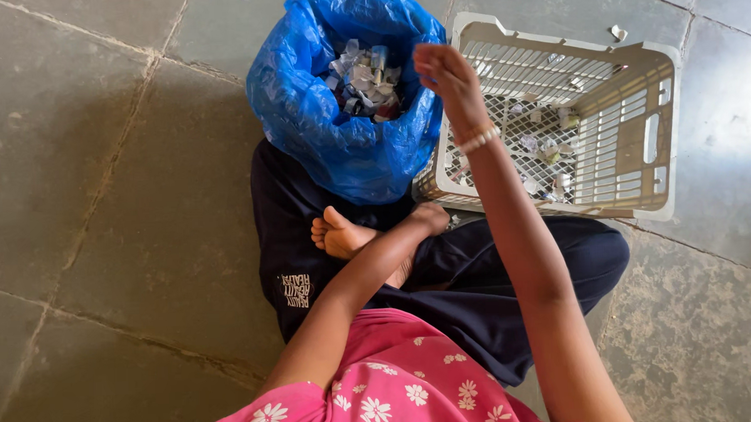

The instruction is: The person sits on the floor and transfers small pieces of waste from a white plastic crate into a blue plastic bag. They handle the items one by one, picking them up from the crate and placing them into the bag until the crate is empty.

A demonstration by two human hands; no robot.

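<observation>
Overhead, a seated person works between a bag and a crate.
From the head view, the right hand [446, 74] hovers over the blue bag [343, 129] of scraps [364, 80], fingers loosely curled; any hold is unclear. Left hand [430, 217] rests low by the white crate [630, 110], grip unclear. Scraps released off-centre could land on the floor [91, 163].

Right hand [447, 77] above blue bag [305, 114], beside white crate [641, 202].
</observation>
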